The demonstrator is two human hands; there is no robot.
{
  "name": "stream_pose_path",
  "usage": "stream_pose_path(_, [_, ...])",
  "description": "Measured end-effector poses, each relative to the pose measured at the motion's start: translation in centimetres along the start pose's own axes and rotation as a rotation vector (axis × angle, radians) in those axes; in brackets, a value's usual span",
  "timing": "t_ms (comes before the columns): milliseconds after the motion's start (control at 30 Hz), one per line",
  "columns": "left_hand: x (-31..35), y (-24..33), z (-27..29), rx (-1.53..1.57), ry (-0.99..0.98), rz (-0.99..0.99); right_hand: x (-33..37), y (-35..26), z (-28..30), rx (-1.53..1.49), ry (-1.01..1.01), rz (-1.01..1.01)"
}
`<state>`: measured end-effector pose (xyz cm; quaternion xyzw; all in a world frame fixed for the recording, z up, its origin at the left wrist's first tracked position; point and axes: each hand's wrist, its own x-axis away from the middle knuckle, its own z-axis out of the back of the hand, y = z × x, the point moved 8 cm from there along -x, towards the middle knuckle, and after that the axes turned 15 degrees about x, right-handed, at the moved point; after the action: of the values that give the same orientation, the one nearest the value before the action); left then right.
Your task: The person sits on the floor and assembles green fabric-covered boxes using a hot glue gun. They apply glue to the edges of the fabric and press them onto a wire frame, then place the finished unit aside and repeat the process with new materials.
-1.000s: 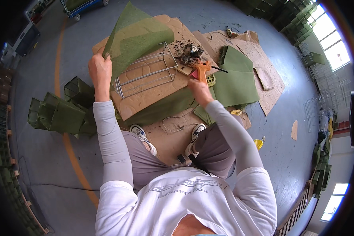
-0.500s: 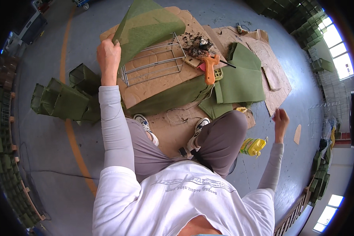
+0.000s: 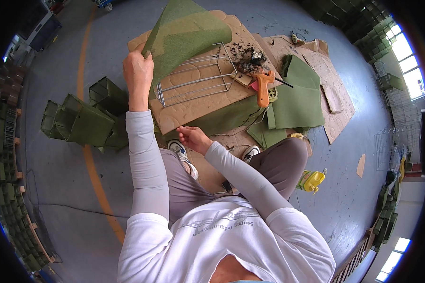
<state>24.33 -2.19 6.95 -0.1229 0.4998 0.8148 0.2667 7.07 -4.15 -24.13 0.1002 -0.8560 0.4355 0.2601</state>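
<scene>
My left hand is closed on the edge of a thin green fabric sheet, which stands up from the board and folds over. Below the sheet a wire frame of grey rods lies on its side on a cardboard-topped surface, partly covered by the fabric. My right hand is at the near edge of that surface, in front of my shoes. Its fingers are pinched together; whatever they hold, if anything, is too small to make out. An orange glue gun rests at the right end of the surface, beside dark, burnt-looking residue.
More green fabric pieces lie to the right on cardboard. Several green fabric-covered boxes stand on the floor at left. A yellow jug is beside my right knee. Cardboard sheets cover the floor at far right.
My right hand has swung in from the far right to the near edge of the cardboard surface. My left hand keeps its hold on the fabric; the view has shifted slightly.
</scene>
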Motion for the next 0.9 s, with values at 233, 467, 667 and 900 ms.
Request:
stream_pose_path(233, [0.1, -0.8, 0.1, 0.006, 0.008, 0.013, 9.5, -6.4, 8.0, 0.001, 0.086, 0.210])
stream_pose_path(467, [0.1, -0.7, -0.5, -0.021, 0.028, -0.061, 9.4, -10.6, 4.2, -0.030, 0.037, 0.246])
stream_pose_path(667, [0.2, -0.2, -0.5, 0.011, 0.011, -0.049, -0.1, -10.2, -1.7, 0.078, 0.082, 0.254])
stream_pose_path(900, [0.1, -0.7, -0.1, 0.009, -0.011, 0.021, 0.5, -9.5, -0.3, 0.256, 0.096, 0.272])
